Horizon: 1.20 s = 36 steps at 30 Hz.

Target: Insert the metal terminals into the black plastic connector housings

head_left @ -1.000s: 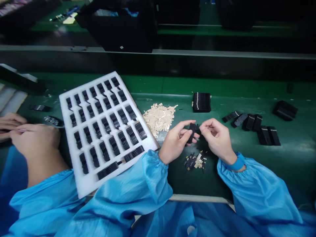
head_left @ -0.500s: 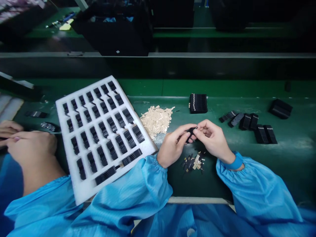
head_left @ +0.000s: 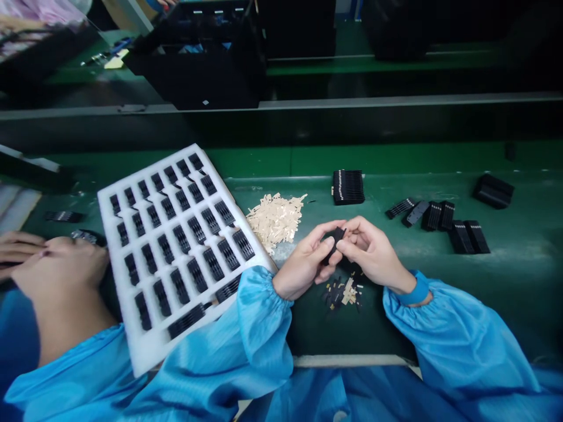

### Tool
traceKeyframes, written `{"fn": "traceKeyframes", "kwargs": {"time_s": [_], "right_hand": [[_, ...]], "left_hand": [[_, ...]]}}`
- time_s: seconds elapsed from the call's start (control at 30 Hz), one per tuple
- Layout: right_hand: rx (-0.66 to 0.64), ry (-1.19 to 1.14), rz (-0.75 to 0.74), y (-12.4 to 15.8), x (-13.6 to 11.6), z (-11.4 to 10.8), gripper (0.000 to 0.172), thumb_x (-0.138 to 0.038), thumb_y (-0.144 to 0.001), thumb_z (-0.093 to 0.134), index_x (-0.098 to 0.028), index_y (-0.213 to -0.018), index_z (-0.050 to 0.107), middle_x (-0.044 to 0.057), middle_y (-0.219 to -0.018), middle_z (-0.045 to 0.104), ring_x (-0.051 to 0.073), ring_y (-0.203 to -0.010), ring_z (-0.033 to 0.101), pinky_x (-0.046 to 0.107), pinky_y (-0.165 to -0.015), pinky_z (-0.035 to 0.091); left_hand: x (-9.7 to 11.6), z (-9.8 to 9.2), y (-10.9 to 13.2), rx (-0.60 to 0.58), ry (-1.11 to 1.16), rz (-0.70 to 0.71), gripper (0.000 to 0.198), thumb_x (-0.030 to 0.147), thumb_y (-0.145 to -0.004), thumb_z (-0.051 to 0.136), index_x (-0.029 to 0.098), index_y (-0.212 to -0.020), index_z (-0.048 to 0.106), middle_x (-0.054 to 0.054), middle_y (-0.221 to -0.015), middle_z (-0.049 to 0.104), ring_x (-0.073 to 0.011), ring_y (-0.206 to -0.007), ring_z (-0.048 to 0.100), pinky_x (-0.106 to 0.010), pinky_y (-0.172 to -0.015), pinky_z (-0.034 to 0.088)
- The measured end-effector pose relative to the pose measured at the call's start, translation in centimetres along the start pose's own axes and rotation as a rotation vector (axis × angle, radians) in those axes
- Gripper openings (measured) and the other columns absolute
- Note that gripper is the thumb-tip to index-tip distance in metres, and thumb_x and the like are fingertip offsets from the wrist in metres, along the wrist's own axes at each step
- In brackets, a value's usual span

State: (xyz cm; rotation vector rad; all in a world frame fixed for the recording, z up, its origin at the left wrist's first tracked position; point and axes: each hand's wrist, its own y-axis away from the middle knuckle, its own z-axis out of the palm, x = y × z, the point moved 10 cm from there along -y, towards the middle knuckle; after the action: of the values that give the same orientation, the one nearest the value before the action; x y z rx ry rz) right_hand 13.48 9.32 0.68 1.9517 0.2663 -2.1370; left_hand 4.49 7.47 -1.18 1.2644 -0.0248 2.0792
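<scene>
At frame centre the left hand (head_left: 303, 266) and right hand (head_left: 373, 255) both pinch a small black part (head_left: 333, 240) above loose scraps (head_left: 343, 292). Bare green table (head_left: 505, 281) lies open at lower right. The foam tray (head_left: 132, 346) crowds the left side. Since a second ago the fingers have drawn together, and the left sleeve now overlaps the tray's corner.

- A small black part (head_left: 333, 241) is being pinched at both ends, between the fingertips of the left hand (head_left: 303, 266) and the right hand (head_left: 372, 252).
- It is tilting, upper end rightward (finer detail too small to tell), and hanging just right of the white foam tray (head_left: 147, 349).
</scene>
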Motion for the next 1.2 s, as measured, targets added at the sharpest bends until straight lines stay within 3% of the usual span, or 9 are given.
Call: {"fn": "traceKeyframes", "kwargs": {"time_s": [0.1, 0.3, 0.63, 1.2], "right_hand": [[0.007, 0.096, -0.023, -0.2, -0.5, -0.3, 0.021, -0.037, -0.09, 0.07, -0.021, -0.094, 0.057, -0.002, -0.077, 0.057, 0.011, -0.065, 0.056, 0.025, -0.06, 0.047], [0.183, 0.201, -0.092, -0.2, -1.9, -2.4, 0.021, -0.04, -0.089, 0.068, -0.02, -0.091, 0.061, 0.0, -0.079, 0.06, 0.012, -0.065, 0.055, 0.026, -0.059, 0.048], [0.181, 0.34, -0.129, -0.1, -1.9, -2.5, 0.013, -0.031, -0.094, 0.063, -0.02, -0.087, 0.061, 0.0, -0.079, 0.059, 0.012, -0.07, 0.055, 0.027, -0.066, 0.047], [0.16, 0.265, -0.041, -0.7, -0.8, -2.5, 0.023, -0.039, -0.091, 0.067, -0.018, -0.084, 0.06, -0.003, -0.068, 0.054, 0.01, -0.058, 0.047, 0.026, -0.056, 0.04]], "left_hand": [[-0.2, 0.0, 0.1, -0.016, 0.069, -0.031, 0.05, 0.042, -0.096, 0.058, 0.028, -0.143, 0.046, 0.008, -0.067, 0.038, -0.0019, -0.042, 0.027, -0.013, -0.039, 0.02], [-0.7, -0.5, 0.1, 0.009, 0.081, -0.07, 0.047, 0.042, -0.093, 0.063, 0.023, -0.134, 0.051, 0.008, -0.066, 0.036, -0.002, -0.043, 0.027, -0.013, -0.041, 0.019], [-1.4, -0.8, -0.2, 0.052, 0.039, -0.109, 0.027, 0.042, -0.095, 0.06, 0.02, -0.107, 0.05, 0.009, -0.064, 0.037, -0.0021, -0.043, 0.027, -0.012, -0.04, 0.017], [-1.1, -1.1, -0.5, 0.081, -0.086, -0.043, 0.022, 0.043, -0.098, 0.053, 0.024, -0.104, 0.046, 0.01, -0.064, 0.036, -0.003, -0.044, 0.025, -0.012, -0.042, 0.017]]}}
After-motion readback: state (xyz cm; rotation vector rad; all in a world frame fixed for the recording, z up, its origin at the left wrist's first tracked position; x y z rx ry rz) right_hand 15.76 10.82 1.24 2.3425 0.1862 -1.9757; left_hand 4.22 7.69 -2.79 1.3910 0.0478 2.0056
